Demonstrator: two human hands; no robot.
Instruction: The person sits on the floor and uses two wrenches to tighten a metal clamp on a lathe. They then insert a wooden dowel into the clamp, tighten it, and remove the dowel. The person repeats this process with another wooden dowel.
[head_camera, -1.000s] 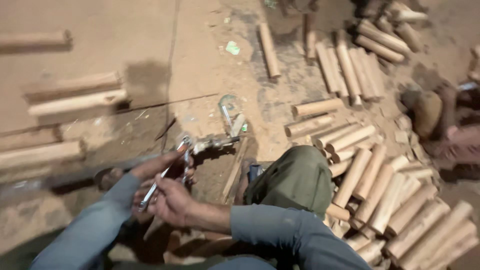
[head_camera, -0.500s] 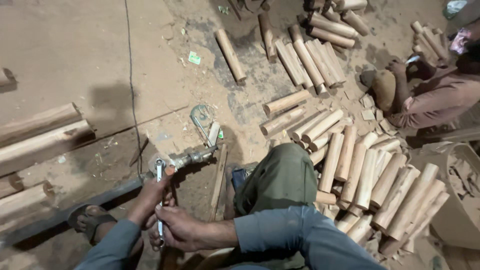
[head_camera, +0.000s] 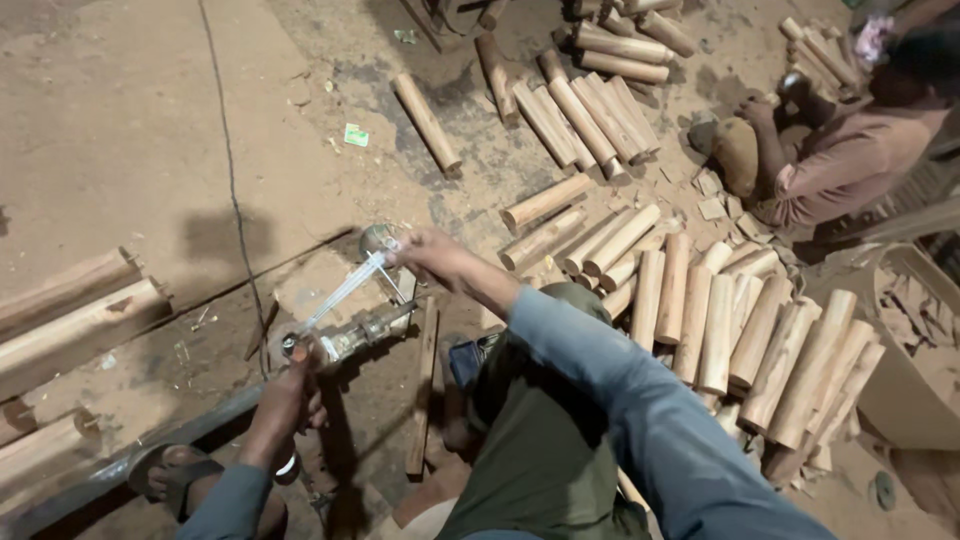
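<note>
I sit on a dirt floor over a small metal fixture (head_camera: 368, 325) mounted low in front of me. A thin shiny metal rod (head_camera: 340, 292), blurred by motion, slants between my hands. My left hand (head_camera: 288, 392) grips its lower end beside the fixture. My right hand (head_camera: 428, 252) is stretched forward and holds the rod's upper end near a round metal part (head_camera: 378, 238). A flat wooden strip (head_camera: 424, 385) lies on the ground just right of the fixture.
Several round wooden billets (head_camera: 700, 310) lie in rows to my right and ahead. Thick logs (head_camera: 75, 320) lie at the left. A thin cable (head_camera: 232, 180) crosses the floor. Another person (head_camera: 850, 160) sits at the top right. A tub (head_camera: 915, 350) stands at the right edge.
My right hand has moved forward and away from my left, so the rod now slants between them. The view has shifted up and right.
</note>
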